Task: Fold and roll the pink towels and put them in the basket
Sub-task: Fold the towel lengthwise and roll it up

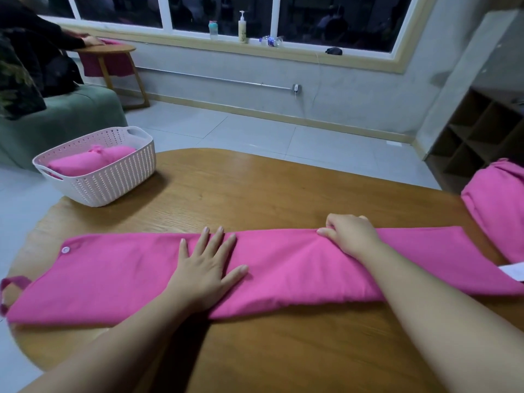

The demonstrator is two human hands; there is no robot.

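Note:
A long pink towel (297, 268) lies folded into a strip across the wooden table (255, 188). It has a white snap button near its left end and a loop at the far left. My left hand (207, 268) presses flat on the strip's middle, fingers spread. My right hand (350, 234) pinches the strip's far edge with curled fingers. A pale pink basket (119, 177) stands at the table's back left and holds a rolled pink towel (85, 163). More pink towel (499, 205) is piled at the table's right edge.
A person sits at the back left beside a small wooden side table (113, 52) with pink cloth. A green sofa (56, 120) is behind the basket. Bottles stand on the windowsill (242, 26). A wooden shelf unit (482, 137) is at the right.

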